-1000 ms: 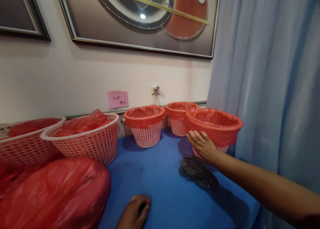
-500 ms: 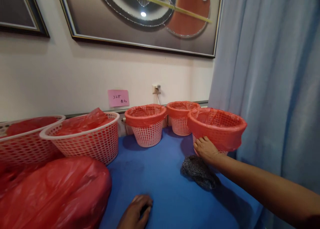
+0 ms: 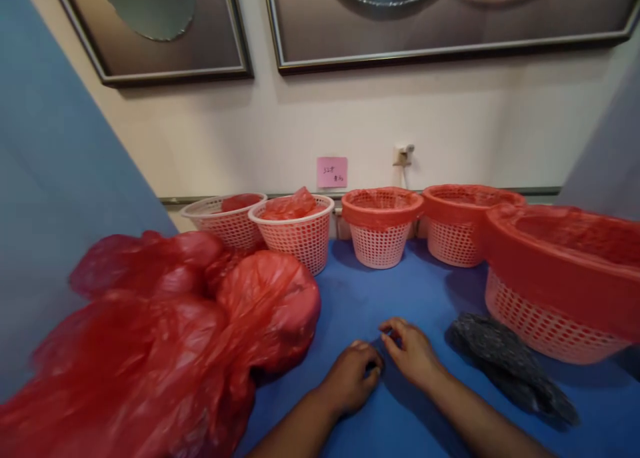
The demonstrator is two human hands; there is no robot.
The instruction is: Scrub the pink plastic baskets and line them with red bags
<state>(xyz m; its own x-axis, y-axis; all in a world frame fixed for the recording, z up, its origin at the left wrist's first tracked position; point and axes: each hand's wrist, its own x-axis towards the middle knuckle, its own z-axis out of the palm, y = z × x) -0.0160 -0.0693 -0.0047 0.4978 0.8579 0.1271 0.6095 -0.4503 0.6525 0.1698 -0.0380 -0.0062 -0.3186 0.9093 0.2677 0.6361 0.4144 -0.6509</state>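
Observation:
Both hands rest close together on the blue tabletop (image 3: 380,291), near its front. My left hand (image 3: 353,377) is curled into a loose fist, knuckles up. My right hand (image 3: 410,348) lies just right of it, fingers bent and pinched toward the left hand's fingertips. What, if anything, they pinch is too small to make out. A dark grey knitted cloth (image 3: 505,361) lies on the table to the right of my right hand. Beyond it stands a red-lined basket (image 3: 560,271).
A heap of red plastic bags (image 3: 165,338) fills the left side. Several white mesh baskets with red liners (image 3: 383,225) line the wall, under a pink note (image 3: 332,172) and a socket. Blue curtains hang at both sides.
My right hand has left the lined basket on the right and come back beside my left hand. The view has swung left and down, bringing the bag heap and left curtain in.

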